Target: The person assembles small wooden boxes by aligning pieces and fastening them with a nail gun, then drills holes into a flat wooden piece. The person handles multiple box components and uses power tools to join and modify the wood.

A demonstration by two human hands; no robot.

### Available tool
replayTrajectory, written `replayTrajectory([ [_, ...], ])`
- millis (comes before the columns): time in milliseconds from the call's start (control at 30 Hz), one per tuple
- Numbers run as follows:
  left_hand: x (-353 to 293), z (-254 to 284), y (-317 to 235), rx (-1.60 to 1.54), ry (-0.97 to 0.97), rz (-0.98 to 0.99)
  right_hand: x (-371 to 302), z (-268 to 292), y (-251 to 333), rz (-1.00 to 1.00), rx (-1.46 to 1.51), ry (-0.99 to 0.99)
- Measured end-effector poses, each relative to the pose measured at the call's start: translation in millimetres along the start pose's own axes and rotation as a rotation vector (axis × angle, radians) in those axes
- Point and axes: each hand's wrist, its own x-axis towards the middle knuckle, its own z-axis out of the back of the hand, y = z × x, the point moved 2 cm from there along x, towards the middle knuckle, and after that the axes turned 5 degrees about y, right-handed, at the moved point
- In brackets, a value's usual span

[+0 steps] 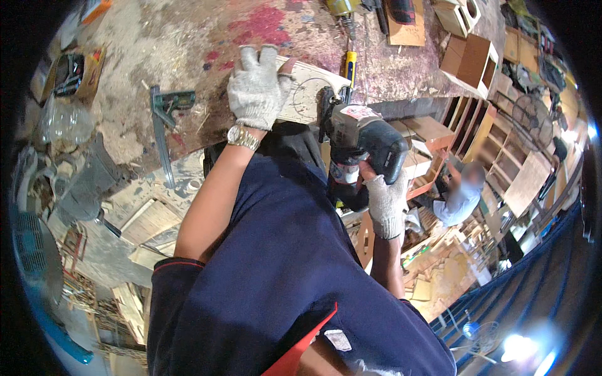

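Note:
A pale wooden board (306,91) with a circle drawn on it lies at the edge of the workbench. My left hand (258,91), in a whitish knit glove, rests flat on its left part, fingers spread. My right hand (384,199), also gloved, is wrapped round the handle of a black and grey cordless jigsaw (359,131). The jigsaw's front end meets the board's right end; its blade cannot be made out. Just beyond that end lies a yellow-handled tool (350,67), perhaps a screwdriver.
A stained workbench (194,37) stretches ahead. A dark green bar clamp (168,113) hangs over its edge at left. Open wooden boxes (470,62) and a power drill (342,9) stand at the back. A co-worker (461,197) sits low at right among wooden frames and scraps.

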Motion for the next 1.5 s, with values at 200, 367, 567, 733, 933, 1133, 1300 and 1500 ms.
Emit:
replayTrajectory([
  [200, 2, 0, -5, 0.038, 0.023, 0.011, -2, -1, -10, -0.173, -0.138, -0.145],
  [367, 3, 1, -4, 0.058, 0.104, 0.033, -4, -2, -1, -0.184, -0.182, -0.126],
  [567, 4, 2, -5, 0.076, 0.108, 0.017, -3, -5, 18, -0.137, -0.242, -0.101],
  [733, 3, 2, -5, 0.090, 0.079, 0.014, -2, -2, 23, -0.115, -0.278, -0.074],
  [933, 2, 1, -4, 0.109, 0.045, -0.009, -1, -3, 24, 0.023, -0.343, -0.119],
  [1133, 3, 0, -3, 0.093, 0.040, -0.019, 0, 3, 23, -0.107, -0.337, -0.025],
  [1300, 3, 1, -3, 0.082, 0.037, -0.030, 2, 2, 19, -0.072, -0.372, -0.092],
  [1500, 3, 3, -4, 0.075, 0.057, -0.035, 4, 6, 17, -0.036, -0.397, -0.071],
])
